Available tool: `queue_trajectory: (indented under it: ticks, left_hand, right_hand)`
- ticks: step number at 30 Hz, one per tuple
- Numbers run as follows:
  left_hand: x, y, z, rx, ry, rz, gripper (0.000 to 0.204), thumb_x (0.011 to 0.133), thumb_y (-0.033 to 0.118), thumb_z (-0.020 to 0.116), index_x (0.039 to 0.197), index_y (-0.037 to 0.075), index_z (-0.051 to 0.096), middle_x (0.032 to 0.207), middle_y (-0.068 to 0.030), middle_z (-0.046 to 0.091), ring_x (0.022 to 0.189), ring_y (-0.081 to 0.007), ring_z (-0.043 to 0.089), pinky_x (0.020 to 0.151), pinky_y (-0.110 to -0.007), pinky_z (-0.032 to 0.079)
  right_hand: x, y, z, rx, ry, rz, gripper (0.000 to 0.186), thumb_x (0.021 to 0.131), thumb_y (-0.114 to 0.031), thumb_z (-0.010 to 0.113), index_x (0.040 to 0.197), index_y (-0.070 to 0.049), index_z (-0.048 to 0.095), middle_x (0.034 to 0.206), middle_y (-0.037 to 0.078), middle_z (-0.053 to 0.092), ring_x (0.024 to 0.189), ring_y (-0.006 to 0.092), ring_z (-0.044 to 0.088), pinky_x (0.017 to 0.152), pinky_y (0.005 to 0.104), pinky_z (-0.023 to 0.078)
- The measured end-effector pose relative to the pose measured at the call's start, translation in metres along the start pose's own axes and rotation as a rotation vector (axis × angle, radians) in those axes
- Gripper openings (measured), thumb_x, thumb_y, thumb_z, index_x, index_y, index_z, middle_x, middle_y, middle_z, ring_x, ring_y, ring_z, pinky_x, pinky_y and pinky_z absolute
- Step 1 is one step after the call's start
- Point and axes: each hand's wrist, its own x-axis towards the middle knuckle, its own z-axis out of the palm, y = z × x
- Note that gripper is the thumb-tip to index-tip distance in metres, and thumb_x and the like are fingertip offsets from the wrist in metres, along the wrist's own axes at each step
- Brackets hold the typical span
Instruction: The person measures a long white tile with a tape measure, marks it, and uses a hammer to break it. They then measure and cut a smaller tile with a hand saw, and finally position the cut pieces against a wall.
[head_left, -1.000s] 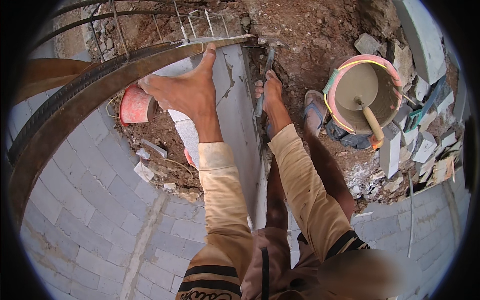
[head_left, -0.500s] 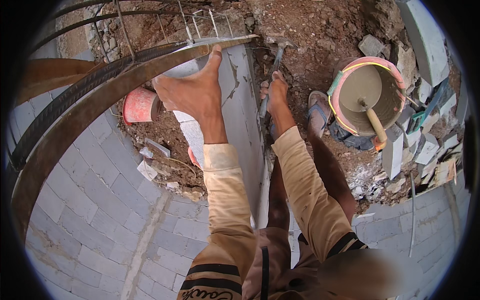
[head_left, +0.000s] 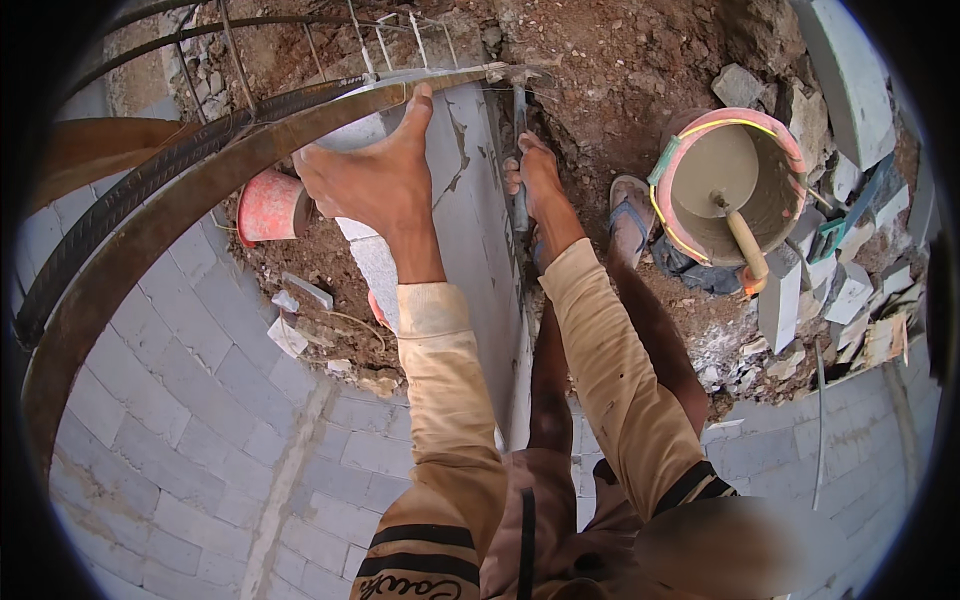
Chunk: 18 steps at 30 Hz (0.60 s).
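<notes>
From where I stand, the head view shows the left hand [head_left: 375, 190] against the long brown board [head_left: 300, 130], thumb and fingers spread well apart; I cannot tell if the fingers close beneath it. The board lies across the far end of the grey wall [head_left: 472, 215]. The right hand [head_left: 543, 180] is wrapped around the hammer [head_left: 520, 112], whose head is at the board's right end; touching or not, I cannot tell. In my opinion, it is better to tap lightly, brace the board firmly, and keep the left thumb away from the hammer head.
</notes>
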Motion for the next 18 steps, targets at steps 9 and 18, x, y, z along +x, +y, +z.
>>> queue_trajectory:
  ticks: [9, 18]
  left_hand:
    - [0.0005, -0.0026, 0.0035, -0.016, 0.049, 0.036, 0.078, 0.057, 0.039, 0.099, 0.108, -0.01, 0.067, 0.109, -0.0246, 0.068, 0.103, -0.0382, 0.065, 0.095, -0.049, 0.049]
    - [0.0012, -0.0022, 0.0021, -0.011, 0.07, 0.056, 0.079, 0.057, 0.041, 0.098, 0.108, -0.01, 0.067, 0.109, -0.0255, 0.067, 0.104, -0.0394, 0.064, 0.096, -0.049, 0.049]
  right_hand:
    - [0.0068, 0.0064, -0.0083, 0.179, 0.128, -0.115, 0.041, 0.109, -0.031, 0.041, 0.148, -0.021, 0.041, 0.07, 0.003, 0.047, 0.049, 0.012, 0.039, 0.045, 0.0291, 0.036]
    - [-0.0018, -0.0023, -0.0032, 0.042, 0.071, -0.044, 0.034, 0.108, -0.026, 0.04, 0.142, -0.022, 0.042, 0.067, 0.001, 0.046, 0.049, 0.0101, 0.038, 0.044, 0.0288, 0.034]
